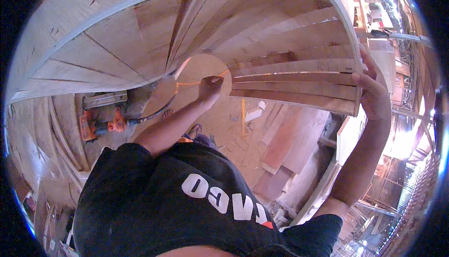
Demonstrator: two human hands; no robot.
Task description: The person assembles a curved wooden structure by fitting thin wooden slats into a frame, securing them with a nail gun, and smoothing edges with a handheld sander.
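A large curved shell of wooden slats [290, 46] fans out in front of me, narrowing toward its lower middle, with thin gaps between some slats. My left hand [211, 88] is closed at this narrow end. An orange cord [188, 84] runs into the fist from one side and comes out on the other. At the shell's right edge, my right hand [372, 82] grips the rim, thumb on the slat ends and fingers around the outer side. What lies under the left fingers is partly hidden.
An orange power tool [117, 122] with a dark hose lies on the floor at left. Reddish planks [294, 138] are stacked at right, near a white board [348, 133]. Long wood strips [58, 131] stand at far left. Scraps litter the dusty floor [229, 154] around my feet.
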